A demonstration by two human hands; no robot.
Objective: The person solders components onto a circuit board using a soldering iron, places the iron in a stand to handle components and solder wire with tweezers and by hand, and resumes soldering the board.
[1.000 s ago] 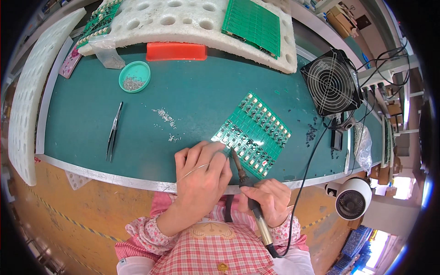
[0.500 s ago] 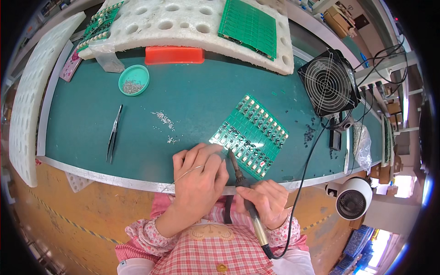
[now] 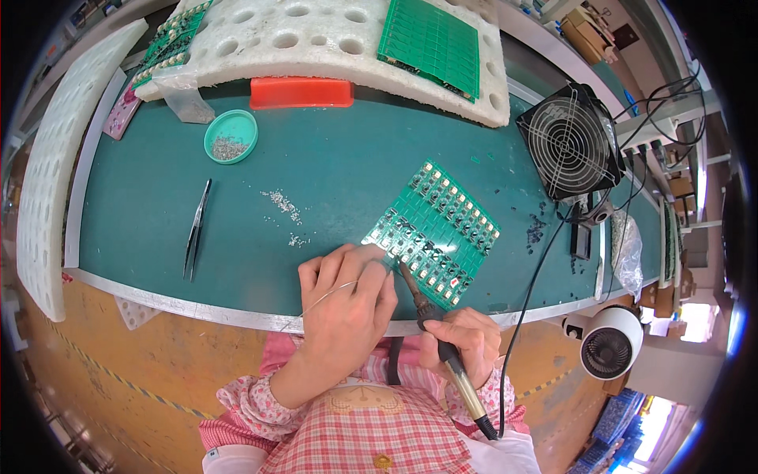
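Observation:
My right hand (image 3: 467, 344) is closed around a soldering iron (image 3: 451, 357), whose tip reaches the near left edge of a green circuit board (image 3: 439, 225). White and black parts stand in rows on that board. Solder wire (image 3: 322, 299) runs across the back of my left hand (image 3: 345, 304), whose fingers are curled at the board's near left corner. Their tips are partly hidden, as is the wire's working end. Tweezers (image 3: 197, 231) lie on the green mat to the left, and small loose metal bits (image 3: 283, 205) are scattered between them and the board.
A turquoise dish (image 3: 231, 136) holds more metal bits. Behind it are a red tray (image 3: 302, 92) and white foam (image 3: 260, 59) bearing green boards (image 3: 430, 47). A black fan (image 3: 567, 142) stands at right above scattered black parts (image 3: 536, 229); a white fan (image 3: 610, 344) hangs beyond the table edge.
My right hand has shifted slightly right with the soldering iron, and its tip has moved a little right and down. The iron's cord has swung right. My left hand has barely moved.

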